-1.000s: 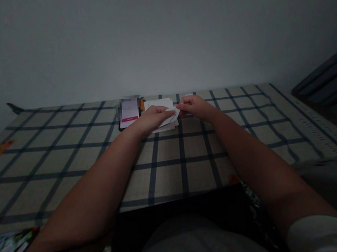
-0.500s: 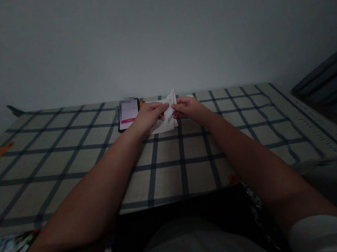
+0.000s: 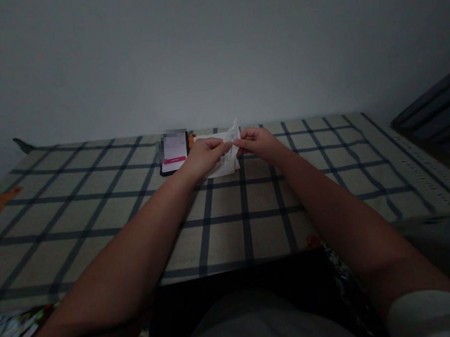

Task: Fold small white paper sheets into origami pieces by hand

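Note:
Between my two hands a thin, crumpled white packet with faint grey print stands up on edge. My left hand pinches it from the left, thumb toward the right. From the other side my right hand grips its right edge between thumb and fingers. The fingertips of both hands almost meet. Under the packet and the left hand lies flat white paper, partly covered. I cannot make out whether the packet is paper or plastic.
A phone with a lit screen lies just left of my left hand. Checked cloth covers the table, which meets a grey wall. Dark slats rise at the right. A colourful printed item sits at the lower left.
Both hands and the packet have shifted slightly right in view, along with the whole scene. The fingertips have drawn a little closer together on the packet.

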Demonstrator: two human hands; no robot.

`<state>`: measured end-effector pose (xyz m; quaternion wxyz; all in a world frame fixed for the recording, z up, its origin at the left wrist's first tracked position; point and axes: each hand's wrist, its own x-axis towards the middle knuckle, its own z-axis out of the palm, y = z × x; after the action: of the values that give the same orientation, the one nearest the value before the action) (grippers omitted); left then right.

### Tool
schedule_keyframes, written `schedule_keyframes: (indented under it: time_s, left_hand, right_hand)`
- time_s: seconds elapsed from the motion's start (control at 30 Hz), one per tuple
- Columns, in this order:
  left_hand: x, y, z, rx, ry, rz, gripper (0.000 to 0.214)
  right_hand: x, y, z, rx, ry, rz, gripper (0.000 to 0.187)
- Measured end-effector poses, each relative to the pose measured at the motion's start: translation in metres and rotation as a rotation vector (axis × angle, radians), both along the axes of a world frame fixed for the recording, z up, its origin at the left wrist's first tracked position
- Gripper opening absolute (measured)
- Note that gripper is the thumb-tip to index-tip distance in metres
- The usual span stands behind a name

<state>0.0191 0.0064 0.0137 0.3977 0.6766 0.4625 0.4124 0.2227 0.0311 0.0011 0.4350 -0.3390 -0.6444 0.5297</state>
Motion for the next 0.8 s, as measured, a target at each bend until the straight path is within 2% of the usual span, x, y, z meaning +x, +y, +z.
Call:
schedule_keyframes:
  time_s: [0.2, 0.43, 0.6, 0.8]
  left_hand:
    - [0.000, -0.002, 0.001, -0.066, -0.026, -0.018, 0.034]
    - [0.004, -0.003, 0.004, -0.071, -0.171, 0.099, 0.029]
    - [0.008, -0.004, -0.001, -0.164, -0.273, 0.124, 0.027]
    - [0.011, -0.006, -0.002, -0.196, -0.328, 0.132, 0.026]
  right_hand:
    - [0.000, 0.001, 0.002, 0.046, -0.062, -0.025, 0.035]
    - [-0.006, -0.007, 0.008, -0.117, -0.038, -0.043, 0.039]
    - [-0.004, -0.008, 0.006, -0.058, -0.038, -0.011, 0.043]
    - [-0.005, -0.007, 0.005, -0.032, -0.040, 0.001, 0.041]
